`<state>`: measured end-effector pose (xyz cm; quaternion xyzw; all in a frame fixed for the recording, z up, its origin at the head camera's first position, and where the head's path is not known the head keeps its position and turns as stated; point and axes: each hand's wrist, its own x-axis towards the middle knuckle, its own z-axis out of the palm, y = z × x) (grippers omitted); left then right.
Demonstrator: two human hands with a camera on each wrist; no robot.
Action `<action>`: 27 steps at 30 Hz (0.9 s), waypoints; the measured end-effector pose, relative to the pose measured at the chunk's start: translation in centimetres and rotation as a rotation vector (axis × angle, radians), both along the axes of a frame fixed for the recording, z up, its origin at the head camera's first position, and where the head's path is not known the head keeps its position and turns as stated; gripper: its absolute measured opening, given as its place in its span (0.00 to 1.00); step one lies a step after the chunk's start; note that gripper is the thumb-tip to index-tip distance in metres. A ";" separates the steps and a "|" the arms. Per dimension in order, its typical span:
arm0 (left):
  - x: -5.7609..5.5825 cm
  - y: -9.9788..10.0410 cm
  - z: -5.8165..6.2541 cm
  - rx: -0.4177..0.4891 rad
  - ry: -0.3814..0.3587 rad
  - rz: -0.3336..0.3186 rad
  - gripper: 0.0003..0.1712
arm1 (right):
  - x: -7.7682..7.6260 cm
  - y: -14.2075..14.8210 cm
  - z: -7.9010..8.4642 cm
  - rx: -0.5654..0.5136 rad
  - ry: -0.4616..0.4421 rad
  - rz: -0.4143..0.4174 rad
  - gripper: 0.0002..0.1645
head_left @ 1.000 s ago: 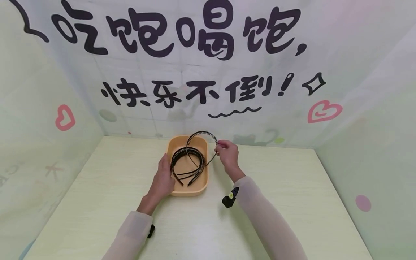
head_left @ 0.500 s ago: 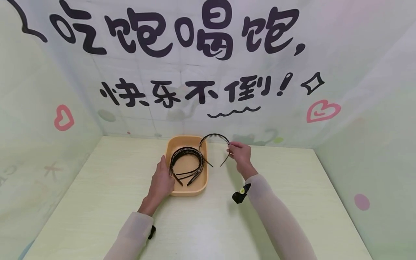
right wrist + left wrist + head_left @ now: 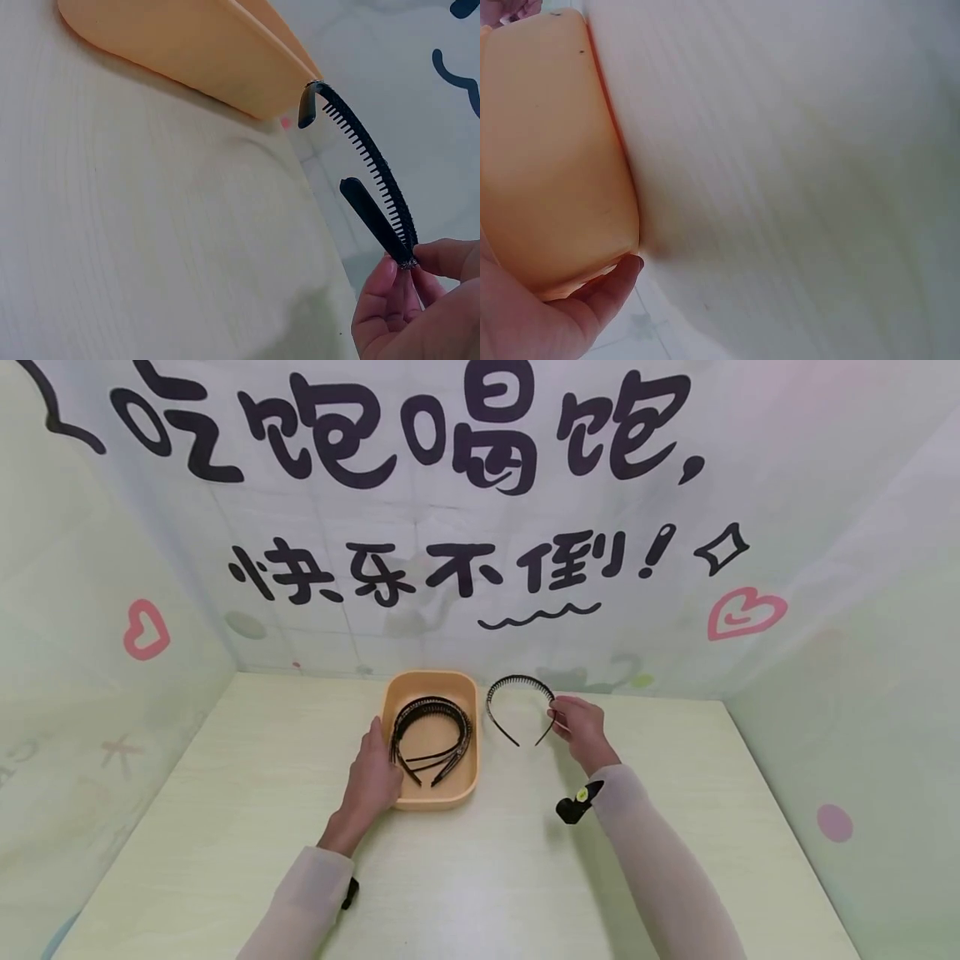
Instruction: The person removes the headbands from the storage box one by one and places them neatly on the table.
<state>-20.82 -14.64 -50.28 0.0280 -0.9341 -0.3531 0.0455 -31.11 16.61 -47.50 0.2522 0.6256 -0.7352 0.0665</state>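
Hands apart, one each side of the work. Right hand [image 3: 581, 727] has the headband [image 3: 379, 166] pinched between thumb and fingers, at the right side of the arch. Headband is black, thin, row of teeth along the inner edge of the arch. Arch points to the back wall, both free ends point toward the person. Head view puts it just right of the tray [image 3: 437, 803], with a gap between. Can't tell exact height over the table [image 3: 465, 877]; right wrist view does show a faint curved shadow on the surface, away from the headband.

Left hand [image 3: 373, 781] is clamped on the tray's left wall: thumb at the rim, fingers along the outside. Left wrist view has the fingertips at the tray's end, near its base.

Tray: orange, rounded corners, flat on the table near the back edge. Inside: several black headbands [image 3: 432, 707] nested in a ring, some toothed, ends toward the person. Can't count them, too much overlap.

Rest: pale sleeves [image 3: 667, 868] on both arms, black device [image 3: 573, 808] at the right wrist, another at the left. Backdrop [image 3: 652, 610] behind the table carries large dark lettering [image 3: 465, 578] and a pink heart [image 3: 747, 614] on the right.
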 end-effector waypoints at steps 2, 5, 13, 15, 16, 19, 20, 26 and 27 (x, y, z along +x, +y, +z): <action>0.0 -0.1 -0.1 -0.002 0.005 -0.002 0.48 | 0.0 0.3 -0.2 -0.001 -0.014 -0.004 0.18; -0.1 -0.1 -0.1 -0.006 0.010 0.000 0.48 | 0.1 0.6 -0.5 0.000 -0.029 -0.002 0.19; -0.1 -0.1 -0.1 -0.007 -0.002 0.001 0.47 | 0.4 0.5 -1.6 0.014 -0.051 0.007 0.18; -0.1 -0.1 -0.1 -0.007 -0.003 0.004 0.47 | 0.4 0.4 -1.8 0.026 -0.057 0.013 0.18; -0.1 -0.1 -0.1 -0.006 -0.004 0.005 0.47 | 0.4 0.4 -1.8 0.032 -0.060 0.012 0.18; -0.1 -0.1 -0.2 -0.004 -0.006 0.004 0.47 | 0.5 0.2 -2.0 0.056 -0.064 0.020 0.17; -0.1 -0.1 -0.2 -0.003 -0.007 0.004 0.47 | 0.5 0.2 -2.0 0.063 -0.064 0.024 0.17; -0.1 -0.1 -0.3 0.000 -0.013 0.004 0.48 | 0.6 0.2 -2.5 0.079 -0.053 0.051 0.17; -0.1 -0.1 -0.3 0.000 -0.012 0.005 0.48 | 0.7 0.2 -2.6 0.078 -0.052 0.057 0.17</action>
